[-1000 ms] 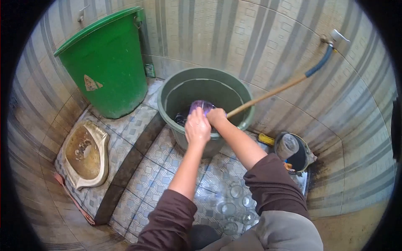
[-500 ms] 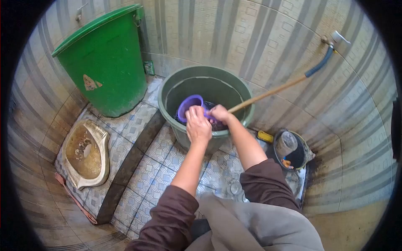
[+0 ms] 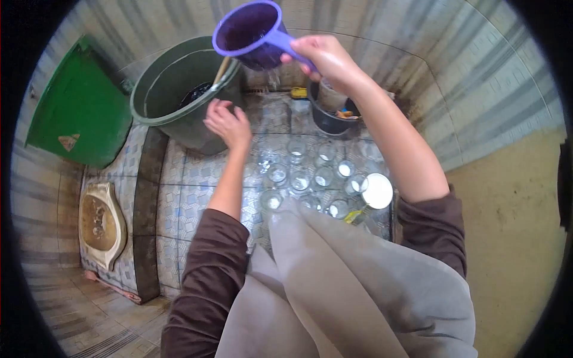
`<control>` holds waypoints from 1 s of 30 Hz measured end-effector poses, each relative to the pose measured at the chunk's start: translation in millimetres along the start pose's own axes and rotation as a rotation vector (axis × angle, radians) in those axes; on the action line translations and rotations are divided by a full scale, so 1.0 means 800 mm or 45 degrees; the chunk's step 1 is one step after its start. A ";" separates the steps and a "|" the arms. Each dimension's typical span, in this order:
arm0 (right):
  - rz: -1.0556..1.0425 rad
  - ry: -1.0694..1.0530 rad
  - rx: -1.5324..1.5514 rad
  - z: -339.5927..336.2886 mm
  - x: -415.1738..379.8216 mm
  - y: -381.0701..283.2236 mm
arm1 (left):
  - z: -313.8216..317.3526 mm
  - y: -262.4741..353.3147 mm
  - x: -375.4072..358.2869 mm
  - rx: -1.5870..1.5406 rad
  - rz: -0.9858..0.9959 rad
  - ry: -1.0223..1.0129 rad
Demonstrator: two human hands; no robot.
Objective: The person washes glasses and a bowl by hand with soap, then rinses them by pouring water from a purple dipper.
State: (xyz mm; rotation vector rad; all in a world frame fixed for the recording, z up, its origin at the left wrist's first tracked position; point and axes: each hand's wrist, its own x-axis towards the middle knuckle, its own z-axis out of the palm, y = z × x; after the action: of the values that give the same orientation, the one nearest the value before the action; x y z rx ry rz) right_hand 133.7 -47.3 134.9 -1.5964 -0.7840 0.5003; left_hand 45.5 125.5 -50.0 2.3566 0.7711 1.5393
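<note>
My right hand (image 3: 328, 59) grips the handle of a purple water dipper (image 3: 248, 37), held up above the floor beside the big tub. Drops of water fall from under the dipper. My left hand (image 3: 230, 124) has loosely spread fingers, holds nothing, and hovers by the outer wall of the dark green tub (image 3: 146, 77). Dark water (image 3: 194, 95) shows inside that tub. On the tiled floor below my hands stand several glass jars (image 3: 299, 179) grouped close together. A round white object (image 3: 377, 191) stands at their right.
A tall green bin (image 3: 77, 113) stands at the left, above a squat toilet (image 3: 102, 221) behind a raised step (image 3: 149, 203). A hose (image 3: 221, 70) reaches into the tub. A black bucket (image 3: 334, 119) and a yellow brush-like object (image 3: 298, 92) are by the far wall.
The purple dipper has come up out of the tub and moved right in my right hand. My left hand has left the dipper. The view has swung right, showing the jars.
</note>
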 end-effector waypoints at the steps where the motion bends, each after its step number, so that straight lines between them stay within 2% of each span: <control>1: 0.006 -0.054 -0.131 -0.017 -0.031 0.002 | 0.012 0.030 -0.026 -0.159 -0.103 -0.122; 2: -0.014 0.096 -0.249 -0.025 -0.061 0.006 | 0.027 0.057 -0.052 -0.315 -0.208 -0.246; 4: -0.066 0.133 -0.629 -0.052 -0.117 0.028 | 0.090 0.082 -0.114 -0.691 -0.523 -0.634; 6: -0.273 0.218 -0.996 -0.066 -0.165 0.053 | 0.077 0.139 -0.133 -1.271 -1.409 -1.163; 7: -0.144 0.255 -1.129 -0.066 -0.187 0.060 | 0.084 0.152 -0.152 -1.389 -1.525 -1.222; 8: -0.148 0.276 -1.196 -0.066 -0.207 0.072 | 0.094 0.158 -0.172 -1.505 -1.640 -1.283; 10: 0.055 0.277 -1.264 -0.061 -0.239 0.088 | 0.104 0.162 -0.200 -1.631 -1.598 -1.169; 12: 0.071 0.357 -1.301 -0.060 -0.261 0.112 | 0.109 0.154 -0.230 -1.750 -1.557 -1.057; 14: 0.115 0.365 -1.283 -0.059 -0.276 0.127 | 0.114 0.130 -0.252 -0.539 -0.415 -1.287; 15: 0.160 0.374 -1.269 -0.058 -0.282 0.133 | 0.094 0.133 -0.232 -0.466 -0.481 -1.739; 16: 0.159 0.375 -1.264 -0.055 -0.288 0.137 | 0.090 0.131 -0.244 -0.461 -0.479 -1.739; 18: 0.254 0.384 -1.264 -0.048 -0.297 0.145 | 0.072 0.123 -0.280 0.001 -0.138 -1.532; 22: 0.250 0.358 -1.285 -0.042 -0.308 0.157 | 0.060 0.106 -0.308 -0.044 0.045 -1.510; 24: 0.222 0.365 -1.311 -0.038 -0.314 0.164 | 0.041 0.121 -0.293 -0.075 -0.151 -1.572; 30: 0.243 0.344 -1.306 -0.030 -0.320 0.173 | 0.043 0.116 -0.293 -0.109 -0.129 -1.482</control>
State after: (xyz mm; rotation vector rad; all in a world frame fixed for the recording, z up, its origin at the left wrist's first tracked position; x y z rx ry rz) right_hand 5.8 -256.3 -24.7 -2.6344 -0.7139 -0.0384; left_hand 30.9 -75.0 -206.3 2.5007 0.4649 0.0031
